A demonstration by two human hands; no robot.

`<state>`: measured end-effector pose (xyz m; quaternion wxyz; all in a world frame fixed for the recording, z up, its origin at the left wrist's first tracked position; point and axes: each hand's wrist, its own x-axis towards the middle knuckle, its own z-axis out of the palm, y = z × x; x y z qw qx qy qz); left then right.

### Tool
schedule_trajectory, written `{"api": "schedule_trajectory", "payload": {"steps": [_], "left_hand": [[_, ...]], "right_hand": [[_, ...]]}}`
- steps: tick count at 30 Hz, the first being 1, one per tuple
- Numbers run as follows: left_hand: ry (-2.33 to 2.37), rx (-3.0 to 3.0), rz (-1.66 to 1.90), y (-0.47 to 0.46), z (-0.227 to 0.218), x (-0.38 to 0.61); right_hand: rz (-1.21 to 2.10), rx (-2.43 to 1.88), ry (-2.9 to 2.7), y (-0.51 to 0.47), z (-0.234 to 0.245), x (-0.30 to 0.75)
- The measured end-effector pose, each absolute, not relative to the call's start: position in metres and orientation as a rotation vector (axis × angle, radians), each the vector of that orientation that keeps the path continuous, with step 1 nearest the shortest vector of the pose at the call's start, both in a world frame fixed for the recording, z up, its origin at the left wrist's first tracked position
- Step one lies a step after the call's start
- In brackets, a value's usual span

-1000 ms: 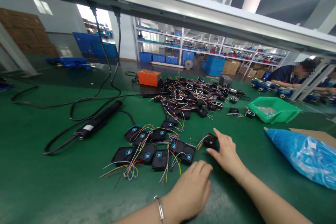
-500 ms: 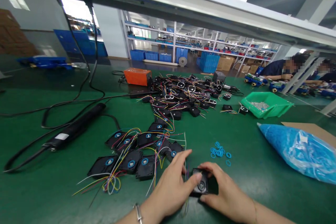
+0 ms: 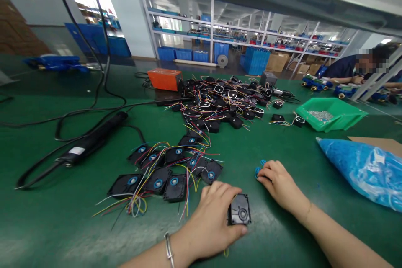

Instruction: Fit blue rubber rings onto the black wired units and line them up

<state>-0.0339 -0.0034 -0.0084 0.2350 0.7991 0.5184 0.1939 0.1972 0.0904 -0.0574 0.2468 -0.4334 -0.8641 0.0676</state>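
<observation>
Bench (image 3: 47, 226): green matte mat, and I see open room at the near left and between the hands; the far edge runs under a grey overhead rail. Left hand (image 3: 211, 222): I hold a black square plastic module (image 3: 239, 210) flat on the mat, thumb at its lower edge and fingers curled at its left side, its round recess facing up and thin wires trailing under the palm. Right hand (image 3: 278, 182): palm down, fingers drawn narrow over a small heap of blue rings (image 3: 259, 168); I cannot tell whether one is pinched. Just left of the left hand: a row of black modules with blue centres (image 3: 169, 176), with loose multicoloured wires splayed toward me. Beyond them: a larger tangled pile of black modules (image 3: 220, 104), with an orange box (image 3: 165, 78) at its far left. Left side: a long black cylindrical tool (image 3: 94, 140) with looping black cable. Right side: a green plastic tray (image 3: 339, 119) holding small silvery parts, a crinkled clear bag (image 3: 364, 167) filled with blue pieces, and a flat sheet of cardboard (image 3: 380, 143) behind the bag. Far right: another person (image 3: 354, 69) sits at the bench.
</observation>
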Motion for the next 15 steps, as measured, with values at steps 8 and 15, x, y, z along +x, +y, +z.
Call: {"api": "schedule_trajectory", "payload": {"steps": [8,15], "left_hand": [[1.415,2.146,0.593,-0.003,-0.012,-0.033],[1.397,2.175,0.646,-0.004,-0.017,-0.033]], "right_hand": [[0.433,-0.964,-2.368,0.03,-0.027,0.18],[0.592,-0.852,-2.412,0.008,-0.029,0.166]]}}
